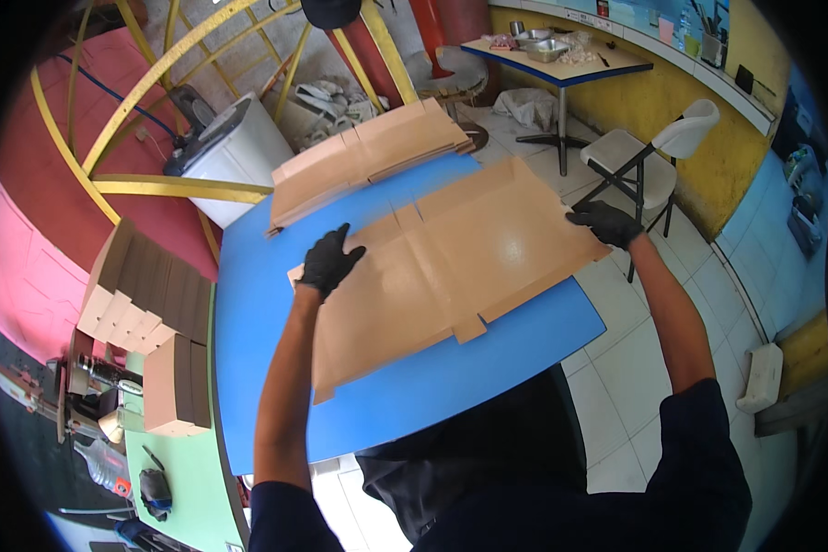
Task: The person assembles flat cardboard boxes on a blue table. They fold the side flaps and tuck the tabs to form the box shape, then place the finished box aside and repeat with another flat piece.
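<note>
A flat brown cardboard box blank (391,308), creased and slotted along its edges, lies at a slant over the blue table, its right end jutting past the table edge. My left hand (329,262), in a black glove, rests on its left end with thumb and finger spread. At the far right corner, my gloved right hand (607,224) has its fingers closed on the blank's edge. Behind it, a stack of more cardboard blanks (368,152) sits at the table's far side.
The blue tabletop (258,368) borders a green table (189,488) holding folded cardboard boxes (147,290) and a dark pouch (155,492). Yellow metal framework (179,189) rises at the far left. A folding chair (649,156) and a table with metal trays (547,49) stand at right.
</note>
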`<act>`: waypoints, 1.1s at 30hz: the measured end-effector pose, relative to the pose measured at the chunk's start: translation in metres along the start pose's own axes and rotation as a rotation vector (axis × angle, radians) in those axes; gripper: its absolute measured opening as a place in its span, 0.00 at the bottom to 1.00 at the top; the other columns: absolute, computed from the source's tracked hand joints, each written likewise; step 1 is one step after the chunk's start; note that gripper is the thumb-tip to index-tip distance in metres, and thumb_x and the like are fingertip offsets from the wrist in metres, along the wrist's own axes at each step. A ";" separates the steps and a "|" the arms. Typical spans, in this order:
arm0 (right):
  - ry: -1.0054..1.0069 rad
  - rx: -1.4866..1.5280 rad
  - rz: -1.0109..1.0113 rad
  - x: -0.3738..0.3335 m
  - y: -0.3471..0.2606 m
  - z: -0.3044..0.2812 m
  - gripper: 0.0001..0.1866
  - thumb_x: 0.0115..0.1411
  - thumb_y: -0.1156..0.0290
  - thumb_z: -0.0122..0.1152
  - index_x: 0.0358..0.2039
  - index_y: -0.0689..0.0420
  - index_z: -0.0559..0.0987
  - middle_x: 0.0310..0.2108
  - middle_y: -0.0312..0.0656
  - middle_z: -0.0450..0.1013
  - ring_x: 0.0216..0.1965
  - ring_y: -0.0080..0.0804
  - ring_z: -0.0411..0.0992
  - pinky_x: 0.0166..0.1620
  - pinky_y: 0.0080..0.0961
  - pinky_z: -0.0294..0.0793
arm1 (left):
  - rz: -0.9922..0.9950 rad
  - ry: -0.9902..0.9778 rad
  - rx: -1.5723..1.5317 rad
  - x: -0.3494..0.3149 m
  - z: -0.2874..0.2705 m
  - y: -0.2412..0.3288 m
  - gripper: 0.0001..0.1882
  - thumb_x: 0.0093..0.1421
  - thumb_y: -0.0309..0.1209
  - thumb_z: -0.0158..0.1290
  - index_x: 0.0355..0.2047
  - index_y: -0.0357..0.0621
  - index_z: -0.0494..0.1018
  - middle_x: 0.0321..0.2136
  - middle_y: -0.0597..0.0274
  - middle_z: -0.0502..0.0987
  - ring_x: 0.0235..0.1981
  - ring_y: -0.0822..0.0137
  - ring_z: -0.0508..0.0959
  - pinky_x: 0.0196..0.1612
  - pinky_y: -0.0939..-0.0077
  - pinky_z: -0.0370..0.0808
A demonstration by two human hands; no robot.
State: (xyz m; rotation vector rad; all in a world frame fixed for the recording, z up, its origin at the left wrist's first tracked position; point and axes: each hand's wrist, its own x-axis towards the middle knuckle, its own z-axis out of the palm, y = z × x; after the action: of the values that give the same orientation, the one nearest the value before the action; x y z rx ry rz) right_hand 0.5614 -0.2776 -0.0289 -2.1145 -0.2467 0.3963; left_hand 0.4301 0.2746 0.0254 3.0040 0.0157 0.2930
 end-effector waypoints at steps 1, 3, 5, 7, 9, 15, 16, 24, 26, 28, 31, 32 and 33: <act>0.008 -0.124 -0.017 0.018 -0.002 0.001 0.36 0.58 0.50 0.69 0.61 0.59 0.75 0.59 0.51 0.73 0.53 0.44 0.76 0.55 0.38 0.76 | -0.036 -0.070 0.062 0.010 0.003 0.004 0.38 0.63 0.56 0.57 0.66 0.44 0.68 0.54 0.43 0.79 0.54 0.44 0.79 0.57 0.53 0.75; 0.067 -0.363 -0.141 0.046 -0.007 -0.006 0.34 0.55 0.54 0.71 0.57 0.60 0.78 0.59 0.52 0.73 0.54 0.47 0.75 0.56 0.39 0.74 | -0.178 -0.174 -0.022 0.012 -0.005 0.011 0.37 0.65 0.56 0.55 0.66 0.45 0.67 0.52 0.43 0.80 0.52 0.45 0.81 0.57 0.54 0.75; 0.165 -0.600 -0.316 0.064 -0.016 -0.011 0.32 0.53 0.58 0.73 0.56 0.61 0.79 0.57 0.54 0.74 0.54 0.50 0.74 0.57 0.40 0.73 | -0.072 -0.213 -0.056 0.001 -0.028 0.017 0.38 0.65 0.55 0.55 0.68 0.45 0.65 0.57 0.41 0.77 0.56 0.43 0.78 0.59 0.49 0.73; 0.335 -0.596 -0.511 0.068 -0.032 -0.011 0.28 0.56 0.64 0.70 0.57 0.59 0.79 0.54 0.53 0.77 0.52 0.52 0.75 0.56 0.43 0.73 | 0.025 -0.007 0.068 -0.031 -0.042 0.029 0.40 0.65 0.54 0.55 0.71 0.47 0.61 0.64 0.40 0.68 0.63 0.39 0.71 0.63 0.39 0.67; 0.480 -0.543 -0.787 0.066 -0.060 -0.005 0.26 0.58 0.69 0.67 0.59 0.53 0.79 0.50 0.52 0.79 0.49 0.53 0.77 0.53 0.46 0.75 | 0.172 0.262 0.353 -0.073 -0.050 0.049 0.44 0.63 0.54 0.57 0.74 0.52 0.57 0.72 0.41 0.55 0.72 0.37 0.56 0.69 0.30 0.53; 0.511 -0.455 -0.777 0.036 -0.158 0.023 0.23 0.61 0.71 0.65 0.58 0.46 0.80 0.47 0.53 0.80 0.46 0.55 0.78 0.51 0.43 0.76 | 0.446 0.456 0.388 -0.141 -0.070 0.092 0.45 0.58 0.53 0.62 0.74 0.62 0.59 0.75 0.44 0.48 0.76 0.37 0.44 0.70 0.19 0.39; 0.504 -0.490 -0.788 0.030 -0.171 0.026 0.23 0.61 0.71 0.65 0.58 0.48 0.80 0.48 0.52 0.80 0.46 0.54 0.79 0.51 0.42 0.77 | 0.471 0.490 0.355 -0.145 -0.074 0.095 0.45 0.58 0.53 0.62 0.74 0.63 0.60 0.75 0.45 0.48 0.76 0.37 0.44 0.69 0.19 0.39; 0.556 -0.663 -0.764 -0.018 -0.243 0.036 0.21 0.60 0.73 0.65 0.56 0.50 0.82 0.48 0.50 0.81 0.44 0.47 0.81 0.46 0.35 0.80 | 0.419 0.532 0.330 -0.156 -0.094 0.098 0.43 0.59 0.49 0.63 0.73 0.57 0.62 0.75 0.42 0.48 0.76 0.36 0.46 0.70 0.22 0.40; 0.671 -0.649 -1.131 -0.033 -0.256 0.042 0.21 0.60 0.73 0.65 0.54 0.50 0.83 0.47 0.48 0.82 0.43 0.45 0.82 0.45 0.34 0.81 | 0.367 0.547 0.239 -0.156 -0.100 0.093 0.45 0.59 0.45 0.63 0.73 0.51 0.59 0.75 0.39 0.48 0.75 0.34 0.48 0.72 0.27 0.42; 0.753 -0.724 -1.362 -0.049 -0.262 0.053 0.22 0.57 0.76 0.64 0.53 0.51 0.84 0.48 0.43 0.82 0.44 0.41 0.82 0.47 0.34 0.82 | 0.306 0.716 0.085 -0.149 -0.109 0.083 0.45 0.61 0.44 0.62 0.75 0.47 0.55 0.74 0.33 0.48 0.75 0.33 0.48 0.71 0.29 0.45; 0.756 -0.961 -1.457 -0.069 -0.261 0.083 0.24 0.55 0.79 0.61 0.53 0.51 0.84 0.50 0.39 0.82 0.47 0.38 0.81 0.50 0.35 0.81 | 0.266 0.863 -0.151 -0.141 -0.123 0.067 0.50 0.60 0.38 0.65 0.75 0.40 0.49 0.73 0.31 0.48 0.73 0.32 0.51 0.72 0.41 0.52; 0.719 -0.949 -1.538 -0.075 -0.259 0.093 0.23 0.56 0.77 0.61 0.54 0.51 0.83 0.51 0.38 0.80 0.47 0.38 0.80 0.50 0.35 0.81 | 0.283 0.840 -0.218 -0.138 -0.126 0.062 0.49 0.59 0.37 0.67 0.74 0.39 0.53 0.71 0.33 0.56 0.71 0.37 0.60 0.70 0.52 0.61; 0.666 -0.953 -1.585 -0.080 -0.257 0.102 0.23 0.58 0.74 0.62 0.55 0.50 0.82 0.52 0.38 0.79 0.48 0.37 0.79 0.50 0.36 0.81 | 0.243 0.677 -0.338 -0.136 -0.128 0.059 0.48 0.58 0.37 0.67 0.73 0.39 0.54 0.69 0.35 0.60 0.69 0.41 0.64 0.69 0.54 0.63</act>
State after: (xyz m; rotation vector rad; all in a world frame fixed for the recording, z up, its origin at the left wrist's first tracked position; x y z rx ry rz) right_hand 0.4438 -0.0860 0.1502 -1.9679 -1.7291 -1.5497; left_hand 0.2717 0.2288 0.1309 2.4350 -0.3024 1.1835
